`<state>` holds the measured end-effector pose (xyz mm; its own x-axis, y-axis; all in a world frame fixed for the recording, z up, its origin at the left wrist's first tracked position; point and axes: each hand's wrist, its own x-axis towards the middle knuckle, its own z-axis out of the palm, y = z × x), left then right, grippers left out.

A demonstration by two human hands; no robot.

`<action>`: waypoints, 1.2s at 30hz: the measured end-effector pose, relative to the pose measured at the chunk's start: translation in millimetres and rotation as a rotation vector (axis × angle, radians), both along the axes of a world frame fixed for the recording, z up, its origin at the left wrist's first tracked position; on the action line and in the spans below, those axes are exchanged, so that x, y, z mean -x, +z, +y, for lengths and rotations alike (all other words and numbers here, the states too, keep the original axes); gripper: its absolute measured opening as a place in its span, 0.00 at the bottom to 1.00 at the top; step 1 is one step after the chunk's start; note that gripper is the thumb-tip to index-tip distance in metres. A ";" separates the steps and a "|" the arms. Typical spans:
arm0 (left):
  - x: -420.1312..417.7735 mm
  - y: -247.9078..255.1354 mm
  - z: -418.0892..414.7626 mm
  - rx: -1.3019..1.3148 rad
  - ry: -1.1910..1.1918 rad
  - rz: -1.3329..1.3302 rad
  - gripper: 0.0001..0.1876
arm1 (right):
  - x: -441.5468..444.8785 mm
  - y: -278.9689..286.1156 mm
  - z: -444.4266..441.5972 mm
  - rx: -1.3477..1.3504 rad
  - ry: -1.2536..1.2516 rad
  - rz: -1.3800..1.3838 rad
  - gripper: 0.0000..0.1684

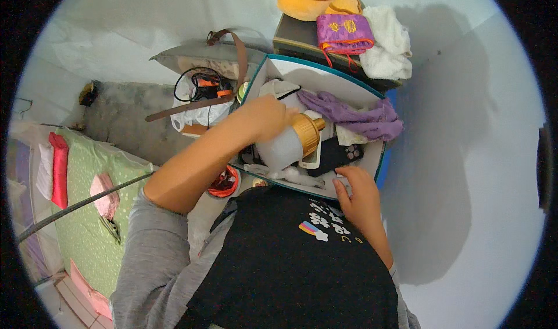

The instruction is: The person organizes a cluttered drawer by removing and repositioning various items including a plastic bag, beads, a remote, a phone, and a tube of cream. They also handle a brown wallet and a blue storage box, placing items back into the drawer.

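Observation:
My left hand [272, 117] is over an open-topped box with a teal rim [322, 65], its fingers partly blurred and hidden. It grips a whitish translucent bottle [281, 148] with a gold cap [308, 135], tilted so the cap points right. Beneath the bottle lies a white remote control with a display [310, 160]. Beside that is a black item with a paw print [335, 154]. A purple cloth [348, 113] drapes over the box's right wall. My right hand [359, 194], fingers apart and holding nothing, is at the near right edge of the box.
Behind the box, a dark chest [296, 35] bears yellow plush items [305, 0], a purple embroidered pouch [344, 33] and a white towel [386, 46]. Left are a brown belt [187, 108], a grey cushion [178, 58] and a red-lined bin [224, 183]. A wall [492, 154] rises right.

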<state>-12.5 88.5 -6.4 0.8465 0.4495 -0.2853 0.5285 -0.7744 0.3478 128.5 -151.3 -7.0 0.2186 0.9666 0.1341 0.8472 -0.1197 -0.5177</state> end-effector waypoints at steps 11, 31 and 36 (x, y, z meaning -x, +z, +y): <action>-39.5 -48.7 75.8 -0.052 0.203 -0.178 0.11 | -0.4 -1.2 -2.2 -0.039 0.018 -0.009 0.13; 12.1 50.9 4.1 1.822 0.227 -0.960 0.19 | 1.8 13.7 7.2 -0.035 0.033 0.163 0.13; 4.7 54.6 -14.6 1.842 0.276 -1.065 0.15 | 9.0 29.6 15.8 0.028 0.035 0.554 0.16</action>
<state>-17.2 73.9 48.2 0.9176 0.3974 -0.0116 -0.3163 0.7473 0.5843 119.5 -135.5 22.6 0.2165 0.9761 -0.0174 0.4532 -0.1162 -0.8838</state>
